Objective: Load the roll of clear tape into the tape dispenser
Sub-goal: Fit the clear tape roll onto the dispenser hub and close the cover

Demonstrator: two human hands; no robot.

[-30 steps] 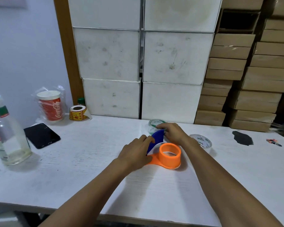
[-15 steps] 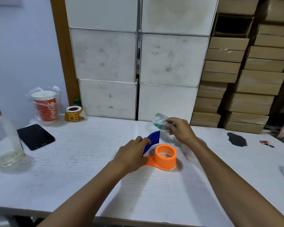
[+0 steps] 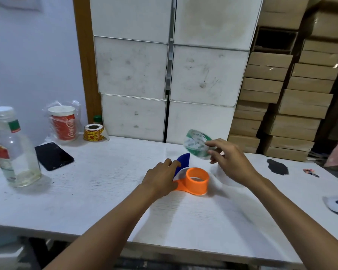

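Note:
An orange tape dispenser (image 3: 196,181) with a round hub and a blue blade guard (image 3: 183,161) lies flat on the white table (image 3: 98,191). My left hand (image 3: 160,177) presses on its handle end, covering that part. My right hand (image 3: 227,160) holds a roll of clear tape (image 3: 196,143) with a green and white core in the air, tilted, above and just behind the dispenser's hub. Another tape roll lies blurred on the table behind my right wrist.
A glass bottle (image 3: 14,149), a black phone (image 3: 53,155), a bagged red cup (image 3: 63,124) and a yellow label roll (image 3: 93,132) stand at the left. White boxes (image 3: 137,71) and cardboard boxes (image 3: 293,106) rise behind the table. A dark stain (image 3: 277,167) marks the right.
My right hand picked the clear tape roll up off the table behind the dispenser and raised it, tilting it. My left hand stayed on the dispenser.

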